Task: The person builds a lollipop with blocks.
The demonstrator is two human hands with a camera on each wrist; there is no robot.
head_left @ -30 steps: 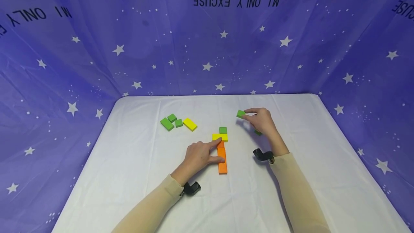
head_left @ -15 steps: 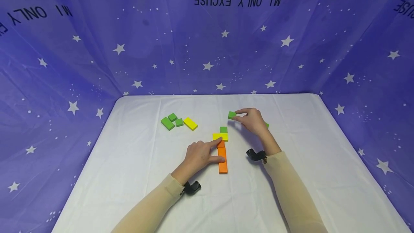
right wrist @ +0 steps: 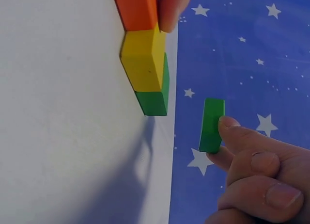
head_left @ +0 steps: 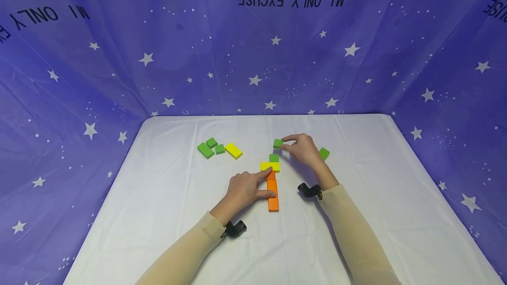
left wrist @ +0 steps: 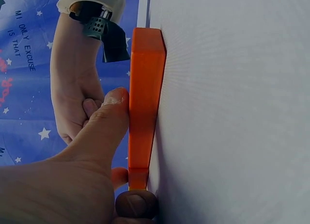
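My left hand (head_left: pixel 241 189) lies over a row of blocks on the cloth, its thumb on the long orange block (head_left: pixel 273 197) and its index finger on the yellow block (head_left: pixel 264 166). A small orange block (head_left: pixel 271 175) sits between these two. A small green block (head_left: pixel 274 158) touches the far side of the yellow one. My right hand (head_left: pixel 303 149) pinches another green block (head_left: pixel 278 143) between thumb and index finger. In the right wrist view, this pinched green block (right wrist: pixel 211 126) is held up off the table, apart from the row.
Left of the row lie a green oblong block (head_left: pixel 205 150), two small green blocks (head_left: pixel 211 142) and a loose yellow block (head_left: pixel 233 150). One more green block (head_left: pixel 324 153) lies beyond my right wrist. A white cloth (head_left: pixel 166 214) covers the table; a starry blue curtain (head_left: pixel 222 56) hangs behind.
My right hand has moved left with the pinched green block, towards the far end of the row. The green block beyond the right wrist is now more exposed. My left hand has stayed put.
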